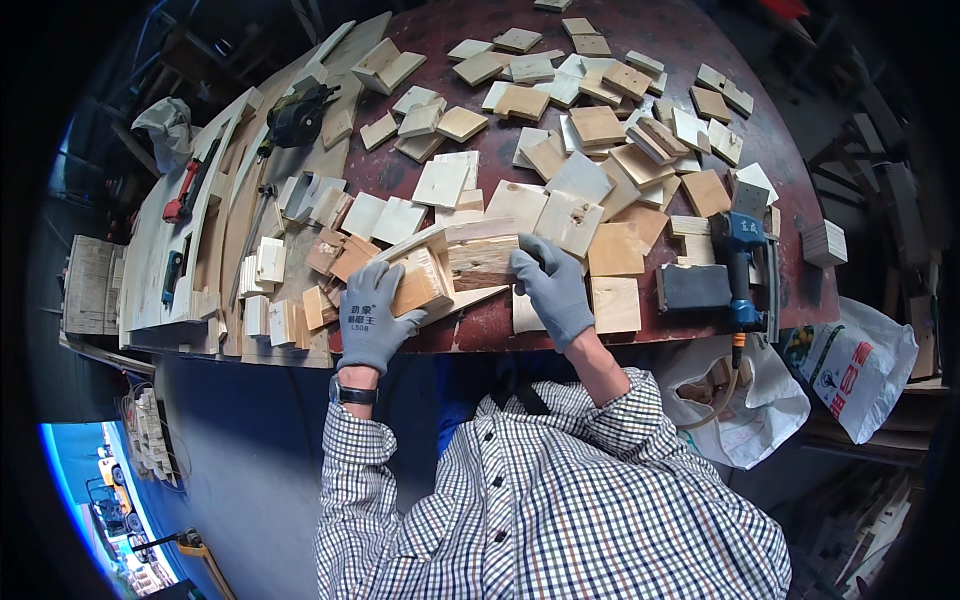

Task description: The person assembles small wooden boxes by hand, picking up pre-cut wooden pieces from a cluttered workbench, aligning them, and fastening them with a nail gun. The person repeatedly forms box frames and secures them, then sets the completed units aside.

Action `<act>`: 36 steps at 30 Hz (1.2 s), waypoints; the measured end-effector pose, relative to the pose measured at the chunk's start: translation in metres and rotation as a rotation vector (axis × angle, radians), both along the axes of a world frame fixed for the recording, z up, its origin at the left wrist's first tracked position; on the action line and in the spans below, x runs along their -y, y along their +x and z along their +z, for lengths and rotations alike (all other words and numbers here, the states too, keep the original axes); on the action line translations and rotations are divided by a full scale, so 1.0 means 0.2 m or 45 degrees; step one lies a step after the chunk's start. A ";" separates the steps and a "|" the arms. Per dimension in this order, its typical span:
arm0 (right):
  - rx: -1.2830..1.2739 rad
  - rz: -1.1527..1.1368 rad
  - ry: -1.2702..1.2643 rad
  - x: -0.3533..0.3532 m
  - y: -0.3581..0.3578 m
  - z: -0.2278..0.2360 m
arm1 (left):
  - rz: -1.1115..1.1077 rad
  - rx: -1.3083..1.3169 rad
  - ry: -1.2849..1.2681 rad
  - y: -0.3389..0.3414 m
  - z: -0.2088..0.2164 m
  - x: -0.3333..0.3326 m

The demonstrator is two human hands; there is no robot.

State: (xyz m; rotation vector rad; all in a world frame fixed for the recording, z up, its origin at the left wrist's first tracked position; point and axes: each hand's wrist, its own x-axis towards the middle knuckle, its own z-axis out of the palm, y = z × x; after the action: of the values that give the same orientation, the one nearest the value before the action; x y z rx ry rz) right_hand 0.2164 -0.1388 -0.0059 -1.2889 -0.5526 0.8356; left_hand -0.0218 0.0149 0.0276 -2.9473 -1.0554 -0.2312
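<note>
My left hand (372, 318) gripping a small wooden box (455, 268), my right hand (552, 290) clamped on its other side, blue nail gun (742, 268) right of the box on the tabletop (690, 40)

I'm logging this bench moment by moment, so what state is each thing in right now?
Left hand: gloved, gripping the left end of the wooden assembly.
Right hand: gloved, pressing on the assembly's right side.
Wooden assembly: flat on the table near its front edge, several pieces held together.
Loose wood pieces: scattered flat, some overlapping.
Blue nail gun: lying on the table, untouched.
White bags: below the table's right edge, open.
</note>
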 end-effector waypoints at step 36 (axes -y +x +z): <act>-0.029 -0.074 -0.149 -0.06 -0.01 -0.03 | -0.179 0.298 0.295 -0.08 0.05 0.10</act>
State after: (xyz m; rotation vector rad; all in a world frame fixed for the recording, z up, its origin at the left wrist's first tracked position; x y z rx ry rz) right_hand 0.2134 -0.1272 -0.0116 -1.3943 -0.4508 0.8433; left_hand -0.0381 -0.0043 0.0375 -2.8328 -0.7746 -0.6660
